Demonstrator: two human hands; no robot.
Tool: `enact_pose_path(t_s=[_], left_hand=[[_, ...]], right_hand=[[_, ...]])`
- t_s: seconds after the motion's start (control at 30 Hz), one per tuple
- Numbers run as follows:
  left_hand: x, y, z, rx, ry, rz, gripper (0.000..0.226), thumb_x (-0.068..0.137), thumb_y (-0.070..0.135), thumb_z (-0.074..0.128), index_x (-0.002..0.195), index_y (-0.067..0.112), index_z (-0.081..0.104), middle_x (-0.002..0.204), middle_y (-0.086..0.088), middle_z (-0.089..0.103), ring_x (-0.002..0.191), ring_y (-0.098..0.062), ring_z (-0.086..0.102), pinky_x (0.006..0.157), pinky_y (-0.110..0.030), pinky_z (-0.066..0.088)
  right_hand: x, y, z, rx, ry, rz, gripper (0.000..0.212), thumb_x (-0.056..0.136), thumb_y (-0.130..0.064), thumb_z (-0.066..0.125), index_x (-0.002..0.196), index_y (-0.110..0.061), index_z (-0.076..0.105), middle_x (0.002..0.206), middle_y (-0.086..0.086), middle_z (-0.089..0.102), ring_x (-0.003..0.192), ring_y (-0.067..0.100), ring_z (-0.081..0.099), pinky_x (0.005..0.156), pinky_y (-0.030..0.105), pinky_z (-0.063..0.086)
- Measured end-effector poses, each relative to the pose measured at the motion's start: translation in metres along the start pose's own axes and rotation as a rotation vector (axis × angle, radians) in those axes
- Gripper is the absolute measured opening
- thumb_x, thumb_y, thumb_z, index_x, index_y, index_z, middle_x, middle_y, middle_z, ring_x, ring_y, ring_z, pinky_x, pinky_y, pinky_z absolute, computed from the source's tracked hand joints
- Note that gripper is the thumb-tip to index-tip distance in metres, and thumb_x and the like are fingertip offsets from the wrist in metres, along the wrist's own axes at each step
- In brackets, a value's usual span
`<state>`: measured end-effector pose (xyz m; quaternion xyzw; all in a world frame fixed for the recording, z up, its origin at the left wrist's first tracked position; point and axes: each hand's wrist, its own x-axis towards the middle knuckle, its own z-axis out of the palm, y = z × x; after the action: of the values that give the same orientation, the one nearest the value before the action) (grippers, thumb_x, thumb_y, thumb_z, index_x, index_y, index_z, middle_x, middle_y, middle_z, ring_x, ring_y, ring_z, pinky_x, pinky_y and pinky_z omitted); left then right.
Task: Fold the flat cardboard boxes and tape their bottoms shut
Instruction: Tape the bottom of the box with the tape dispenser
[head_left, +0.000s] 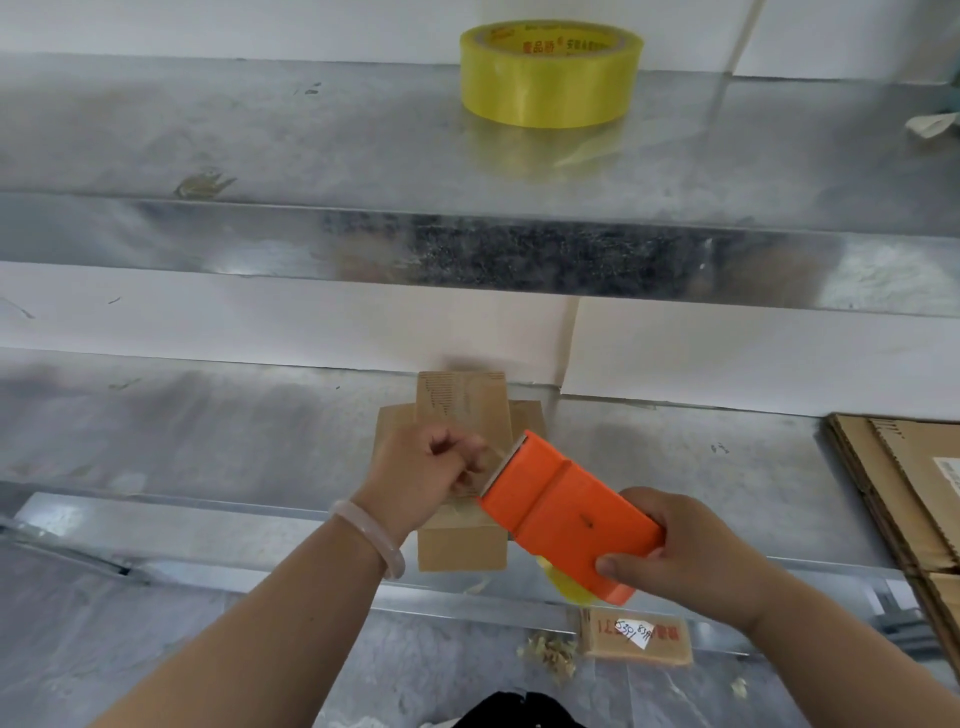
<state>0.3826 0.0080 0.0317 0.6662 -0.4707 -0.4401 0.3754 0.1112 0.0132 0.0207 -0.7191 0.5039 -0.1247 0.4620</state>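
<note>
The left hand (426, 467) is pinching the tape end (492, 458) over the box (462, 545), near the table's (208, 441) front edge; the right hand (691, 551) is gripping the dispenser (561, 509); keeping tape taut, seam-centred, is advisable.

We see red Chinese print, unreadable, on the yellow tape roll (550, 83); a white slip (631, 631) on a cardboard piece (670, 647) bears handwritten digits, roughly "8391".
</note>
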Motion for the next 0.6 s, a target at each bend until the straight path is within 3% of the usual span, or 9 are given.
enact_pose_path(t_s=[0.07,0.13,0.27,0.4,0.6], left_hand=[[0.007,-0.004,-0.010,-0.139,0.066,-0.097,0.019,0.094,0.015,0.063,0.077,0.010,0.071,0.072,-0.003,0.073,0.071,-0.024,0.070,0.074,-0.039,0.061],[0.013,-0.004,-0.011,-0.232,0.024,-0.158,0.022,0.096,0.012,0.059,0.077,0.007,0.068,0.072,-0.008,0.069,0.069,-0.023,0.068,0.076,-0.048,0.061],[0.018,0.008,0.005,-0.254,-0.084,-0.162,0.018,0.098,0.011,0.056,0.082,0.005,0.063,0.079,-0.007,0.068,0.069,-0.013,0.067,0.063,-0.035,0.060],[0.026,0.015,-0.003,-0.243,-0.068,-0.141,0.017,0.098,0.012,0.057,0.089,0.003,0.069,0.074,-0.001,0.068,0.073,-0.013,0.068,0.065,-0.035,0.060],[0.026,0.029,-0.003,-0.052,-0.152,-0.051,0.025,0.096,0.015,0.060,0.073,0.012,0.068,0.086,-0.006,0.074,0.067,-0.007,0.067,0.066,-0.025,0.058]], right_hand=[[-0.001,0.003,-0.004,-0.008,-0.042,0.039,0.024,0.077,-0.032,0.083,0.095,-0.027,0.068,0.087,-0.001,0.071,0.077,0.013,0.067,0.070,0.027,0.054],[0.004,0.005,0.000,0.004,-0.064,0.076,0.024,0.076,-0.030,0.084,0.094,-0.024,0.068,0.085,0.003,0.070,0.070,0.009,0.065,0.067,0.022,0.052],[0.025,0.002,0.013,0.155,0.001,0.110,0.027,0.077,-0.021,0.083,0.098,-0.025,0.066,0.083,-0.008,0.070,0.068,-0.004,0.063,0.061,0.012,0.048],[0.028,0.010,0.013,0.239,0.033,0.159,0.030,0.076,-0.016,0.083,0.100,-0.023,0.066,0.083,-0.006,0.074,0.072,0.000,0.067,0.067,0.015,0.052],[0.012,0.030,0.013,0.280,0.106,0.200,0.029,0.077,-0.016,0.081,0.101,-0.025,0.066,0.085,-0.006,0.075,0.075,0.005,0.068,0.062,0.013,0.052]])
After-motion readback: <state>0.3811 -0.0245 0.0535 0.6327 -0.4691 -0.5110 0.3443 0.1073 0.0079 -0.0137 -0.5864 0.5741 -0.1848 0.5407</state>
